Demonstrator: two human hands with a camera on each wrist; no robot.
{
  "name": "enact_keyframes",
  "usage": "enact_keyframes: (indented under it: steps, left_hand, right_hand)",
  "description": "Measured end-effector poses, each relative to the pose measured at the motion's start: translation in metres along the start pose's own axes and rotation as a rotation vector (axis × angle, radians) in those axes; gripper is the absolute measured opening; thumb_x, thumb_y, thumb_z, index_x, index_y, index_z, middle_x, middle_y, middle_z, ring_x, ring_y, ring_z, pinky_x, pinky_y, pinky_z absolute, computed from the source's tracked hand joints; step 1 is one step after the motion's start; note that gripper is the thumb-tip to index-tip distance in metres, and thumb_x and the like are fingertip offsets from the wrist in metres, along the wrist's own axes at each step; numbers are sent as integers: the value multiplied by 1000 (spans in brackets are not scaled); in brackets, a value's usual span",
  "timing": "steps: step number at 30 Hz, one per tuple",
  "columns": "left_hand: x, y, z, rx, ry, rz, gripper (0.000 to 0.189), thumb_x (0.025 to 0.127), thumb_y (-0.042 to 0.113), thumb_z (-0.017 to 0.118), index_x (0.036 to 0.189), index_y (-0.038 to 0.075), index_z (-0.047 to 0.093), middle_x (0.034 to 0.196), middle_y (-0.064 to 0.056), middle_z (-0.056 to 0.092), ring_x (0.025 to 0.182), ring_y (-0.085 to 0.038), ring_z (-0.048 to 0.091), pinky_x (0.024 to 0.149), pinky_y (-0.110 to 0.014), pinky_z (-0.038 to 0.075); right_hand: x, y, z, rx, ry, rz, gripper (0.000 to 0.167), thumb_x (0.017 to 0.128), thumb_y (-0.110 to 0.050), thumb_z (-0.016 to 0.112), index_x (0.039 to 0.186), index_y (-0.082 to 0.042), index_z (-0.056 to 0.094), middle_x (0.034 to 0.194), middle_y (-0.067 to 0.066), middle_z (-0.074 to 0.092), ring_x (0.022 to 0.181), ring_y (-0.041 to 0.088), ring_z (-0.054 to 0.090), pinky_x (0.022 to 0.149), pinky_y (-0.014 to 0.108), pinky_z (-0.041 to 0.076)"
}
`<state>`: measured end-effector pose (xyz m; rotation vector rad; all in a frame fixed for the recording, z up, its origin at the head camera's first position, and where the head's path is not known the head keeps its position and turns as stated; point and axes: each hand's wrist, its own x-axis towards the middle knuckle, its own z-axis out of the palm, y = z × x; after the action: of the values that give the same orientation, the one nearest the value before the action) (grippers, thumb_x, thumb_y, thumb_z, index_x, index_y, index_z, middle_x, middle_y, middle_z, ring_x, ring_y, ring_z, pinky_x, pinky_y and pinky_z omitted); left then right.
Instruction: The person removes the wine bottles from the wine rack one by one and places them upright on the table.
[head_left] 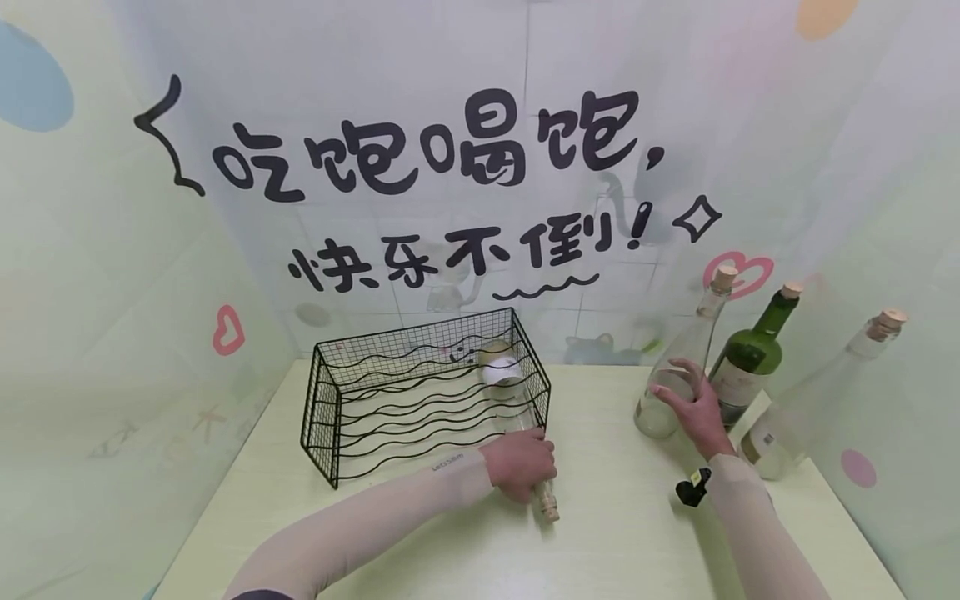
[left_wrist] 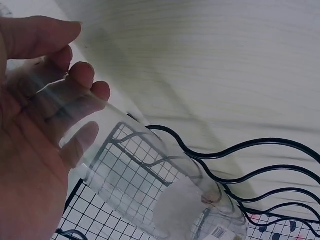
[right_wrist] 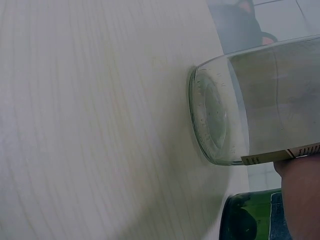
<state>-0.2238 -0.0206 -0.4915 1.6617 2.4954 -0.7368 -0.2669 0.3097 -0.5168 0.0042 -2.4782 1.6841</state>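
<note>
A clear corked glass bottle lies at the right end of a black wire rack, its base toward the back and its neck out over the front. My left hand grips this bottle near the neck, and in the left wrist view the fingers curl round the glass. On the right, my right hand holds a second clear corked bottle by its body, thumb on the near side. That bottle stands nearly upright, and its base shows close to the tabletop in the right wrist view.
Beside the held bottle are a green corked bottle and another clear corked one, both with labels. A small black device shows at my right wrist. Printed curtains enclose the pale wooden table.
</note>
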Motion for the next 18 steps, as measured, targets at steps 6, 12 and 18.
enact_keyframes:
  steps: [6,12,18]
  left_hand:
    - [3,2,-5,4,-3,43,16,74,33,69,72,30,53,72,17,56,71,-7,46,81,-23,38]
    - [1,4,-19,-44,13,48,24,72,31,69,66,29,46,66,16,47,66,-7,42,78,-24,38]
    - [-1,6,-26,-68,38,61,26,72,29,69,65,28,44,64,15,44,64,-7,39,77,-23,37]
  right_hand:
    - [-1,-2,0,9,-7,4,70,97,-35,71,155,-19,35,158,17,40,148,34,34,101,34,38]
    - [1,0,0,7,-10,6,71,98,-34,71,156,-18,34,159,17,39,149,36,33,102,39,38]
    - [2,3,-1,8,-16,-1,70,99,-33,69,156,-17,32,159,19,38,149,39,31,108,54,36]
